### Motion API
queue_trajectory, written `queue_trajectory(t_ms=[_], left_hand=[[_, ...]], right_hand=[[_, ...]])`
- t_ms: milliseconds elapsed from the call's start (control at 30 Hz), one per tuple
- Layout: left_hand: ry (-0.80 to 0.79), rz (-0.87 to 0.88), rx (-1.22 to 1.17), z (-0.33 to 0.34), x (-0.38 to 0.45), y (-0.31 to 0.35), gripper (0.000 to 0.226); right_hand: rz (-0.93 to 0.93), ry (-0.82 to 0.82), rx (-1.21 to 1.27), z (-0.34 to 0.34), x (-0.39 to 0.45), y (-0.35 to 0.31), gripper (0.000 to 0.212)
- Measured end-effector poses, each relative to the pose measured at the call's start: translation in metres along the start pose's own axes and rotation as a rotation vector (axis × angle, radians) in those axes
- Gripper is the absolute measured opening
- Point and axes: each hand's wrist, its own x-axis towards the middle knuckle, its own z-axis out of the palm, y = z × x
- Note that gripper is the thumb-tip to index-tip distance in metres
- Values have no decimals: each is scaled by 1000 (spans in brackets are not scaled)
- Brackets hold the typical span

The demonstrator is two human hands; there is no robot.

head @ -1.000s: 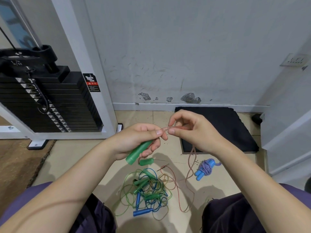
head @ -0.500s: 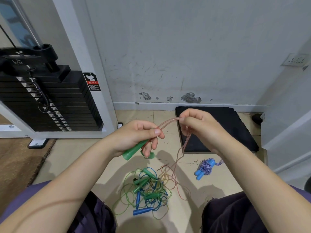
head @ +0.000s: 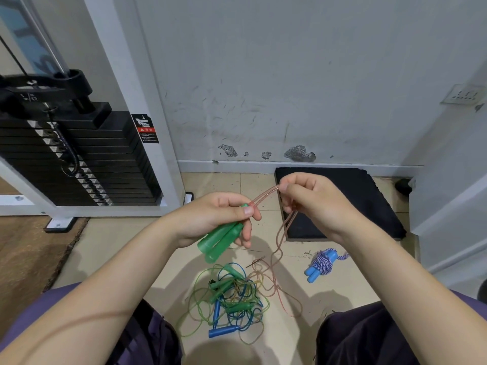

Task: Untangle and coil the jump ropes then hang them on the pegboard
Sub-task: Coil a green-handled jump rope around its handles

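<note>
My left hand [head: 210, 219], centre of the frame, grips both green handles [head: 220, 239] side by side, thumb and forefinger pinching the pink cord [head: 264, 196] where it leaves their tops. My right hand [head: 313, 204], just right of it, has fingers curled, pinching the doubled cord at the top of its run; from there both strands drop down past the black mat [head: 363, 196] to loose loops on the tile floor [head: 113, 248], which touch the edge of the tangled pile [head: 226, 299] of green and blue ropes at lower centre. Step in hand, as I judge it: coiling this rope. To do it well, keep the two strands parallel, draw even lengths, lay each loop into the left hand at the same size, and lift slowly so the tail doesn't snag the pile. A coiled blue-handled rope [head: 322, 264] lies on the floor at right, well apart from the pile. No pegboard in view. Against a second ago: both handles are now together in my left hand rather than one dangling, my hands are further apart, and more pink cord is off the floor.
</note>
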Motion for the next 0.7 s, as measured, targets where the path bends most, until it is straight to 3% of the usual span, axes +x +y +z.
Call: queue_trajectory(t_ms=[467,700], left_hand=[[-47,5,101,-5,-3,3,17],[-30,-19,127,-8,-3,3,23]], right_hand=[[4,160,-189,-8,2,0,11],[117,58,-339,-13,0,-1,35]])
